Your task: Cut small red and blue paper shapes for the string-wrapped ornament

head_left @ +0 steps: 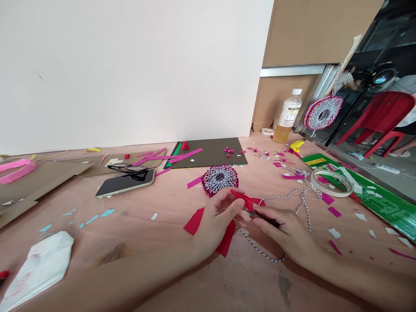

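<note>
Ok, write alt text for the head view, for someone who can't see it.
A person's left hand holds a fringed red piece while the right hand holds a dark tool at it. A round woven mat lies just beyond, a phone to the left.

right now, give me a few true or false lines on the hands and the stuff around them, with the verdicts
1. The left hand holds a red piece with a fringed edge. True.
2. The right hand lies flat, holding nothing. False: it grips a dark tool.
3. The tape roll partly overlaps the green package. True.
4. The phone lies on the green package. False: it lies left of the round woven piece, by the glasses.
5. The bottle has a white cap. True.
6. The bottle is full to the top. False: liquid shows only in its lower part.
</note>
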`<state>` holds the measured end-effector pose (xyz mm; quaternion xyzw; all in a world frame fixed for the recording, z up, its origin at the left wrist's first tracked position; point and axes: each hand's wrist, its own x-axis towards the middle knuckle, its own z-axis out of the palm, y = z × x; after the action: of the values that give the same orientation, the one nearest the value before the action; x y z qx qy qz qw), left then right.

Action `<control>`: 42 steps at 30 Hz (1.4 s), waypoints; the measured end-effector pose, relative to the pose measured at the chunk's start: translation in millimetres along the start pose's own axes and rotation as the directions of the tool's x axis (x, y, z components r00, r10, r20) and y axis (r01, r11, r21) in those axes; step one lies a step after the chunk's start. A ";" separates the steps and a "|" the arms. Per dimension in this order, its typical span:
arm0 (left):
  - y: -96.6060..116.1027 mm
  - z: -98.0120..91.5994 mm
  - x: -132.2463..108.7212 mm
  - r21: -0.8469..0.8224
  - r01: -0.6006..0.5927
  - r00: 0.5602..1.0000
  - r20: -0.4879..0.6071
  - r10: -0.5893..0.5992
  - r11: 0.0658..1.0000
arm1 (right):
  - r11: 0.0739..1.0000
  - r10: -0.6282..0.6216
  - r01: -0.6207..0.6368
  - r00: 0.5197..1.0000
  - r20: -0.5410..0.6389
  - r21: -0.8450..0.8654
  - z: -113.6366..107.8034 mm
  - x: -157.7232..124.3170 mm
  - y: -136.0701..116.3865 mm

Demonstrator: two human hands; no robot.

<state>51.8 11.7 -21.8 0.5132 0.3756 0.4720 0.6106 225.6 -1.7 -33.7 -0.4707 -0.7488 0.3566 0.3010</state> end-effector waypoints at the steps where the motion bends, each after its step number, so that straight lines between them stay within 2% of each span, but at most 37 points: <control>1: 0.1 -1.7 1.3 0.028 -0.024 1.000 -0.011 0.024 0.999 | 1.000 -0.001 0.001 1.000 0.002 -0.013 -0.4 -0.5 0.1; 6: -0.1 -8.9 7.9 0.123 -0.029 0.999 -0.018 0.032 0.992 | 0.999 0.006 -0.006 1.000 0.004 -0.034 -1.8 -1.4 -1.9; 15: -0.8 -9.3 6.8 0.113 -0.035 0.999 0.026 0.032 0.993 | 1.000 -0.006 0.007 1.000 0.024 -0.007 -1.6 -1.1 -4.1; 21: -0.2 -9.1 6.6 0.131 -0.095 0.995 0.056 0.088 0.987 | 1.000 -0.012 0.012 0.999 0.043 -0.010 -1.9 -0.4 -4.4; 29: -0.9 -9.1 8.3 0.185 -0.121 0.993 0.003 0.122 0.975 | 1.000 0.007 -0.006 1.000 0.031 -0.024 -1.3 -0.1 -1.7; 42: -3.1 -9.7 6.5 0.254 -0.164 0.986 0.003 0.168 0.953 | 0.999 -0.006 0.008 0.999 0.040 -0.045 -2.0 0.0 -3.9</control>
<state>45.1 20.6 -26.5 0.6123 0.3941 0.4745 0.4946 225.3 -2.4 -29.4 -0.4676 -0.7641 0.3481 0.2763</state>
